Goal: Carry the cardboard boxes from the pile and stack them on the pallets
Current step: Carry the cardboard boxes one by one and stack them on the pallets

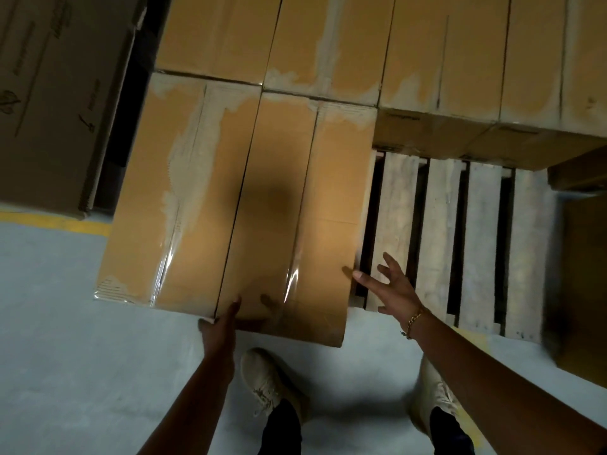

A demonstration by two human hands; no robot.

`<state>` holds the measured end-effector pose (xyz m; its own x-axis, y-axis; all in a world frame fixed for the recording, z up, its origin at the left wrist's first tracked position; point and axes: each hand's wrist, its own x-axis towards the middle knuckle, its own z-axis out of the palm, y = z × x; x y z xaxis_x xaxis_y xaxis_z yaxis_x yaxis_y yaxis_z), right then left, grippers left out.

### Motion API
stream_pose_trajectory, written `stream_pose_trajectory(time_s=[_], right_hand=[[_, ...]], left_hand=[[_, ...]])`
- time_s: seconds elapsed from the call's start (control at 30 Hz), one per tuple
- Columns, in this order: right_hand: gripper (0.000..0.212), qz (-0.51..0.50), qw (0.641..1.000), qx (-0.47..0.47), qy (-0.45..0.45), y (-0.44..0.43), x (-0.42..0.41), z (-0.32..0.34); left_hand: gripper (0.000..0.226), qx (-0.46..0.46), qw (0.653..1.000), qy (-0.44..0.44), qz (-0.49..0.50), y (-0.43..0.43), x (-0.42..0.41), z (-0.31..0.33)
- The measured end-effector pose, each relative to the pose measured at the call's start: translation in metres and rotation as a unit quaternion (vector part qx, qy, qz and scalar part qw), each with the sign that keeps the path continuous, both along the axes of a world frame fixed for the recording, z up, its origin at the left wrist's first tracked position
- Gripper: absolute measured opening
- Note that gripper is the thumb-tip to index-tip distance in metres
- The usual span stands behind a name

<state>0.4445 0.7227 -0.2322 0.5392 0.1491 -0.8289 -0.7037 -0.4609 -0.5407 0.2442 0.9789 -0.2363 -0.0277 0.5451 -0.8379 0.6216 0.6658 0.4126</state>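
Warehouse, stacked cardboard boxes (328,44), wooden pallet (437,231), painted floor line (56,221)

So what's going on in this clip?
A person is stacking cardboard boxes on a wooden pallet. The left hand presses the near edge of the front box, while the right hand is open beside its right corner. More boxes fill the back row; part of the pallet is bare.
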Motion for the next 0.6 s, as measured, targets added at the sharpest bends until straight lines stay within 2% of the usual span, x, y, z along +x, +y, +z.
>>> stream_pose_trajectory(time_s=[0.13, 0.23, 0.37, 0.47, 0.6], right_hand=[[0.108, 0.059, 0.997, 0.006, -0.045, -0.048, 0.024, 0.031], [0.109, 0.118, 0.989, -0.008, -0.086, -0.089, 0.046, 0.061], [0.117, 0.166, 0.979, -0.022, -0.113, -0.148, 0.074, 0.100], [0.100, 0.199, 0.970, -0.034, -0.138, -0.195, 0.096, 0.123], [0.091, 0.211, 0.962, -0.065, -0.161, -0.255, 0.117, 0.151]], left_hand=[[0.100, 0.082, 0.996, 0.007, -0.027, -0.028, 0.032, 0.039], [0.103, 0.122, 0.981, 0.026, -0.146, -0.067, 0.065, 0.074], [0.103, 0.178, 0.933, 0.008, -0.313, -0.136, 0.112, 0.117], [0.102, 0.176, 0.913, -0.020, -0.368, -0.190, 0.147, 0.142], [0.102, 0.161, 0.891, -0.050, -0.422, -0.260, 0.183, 0.174]])
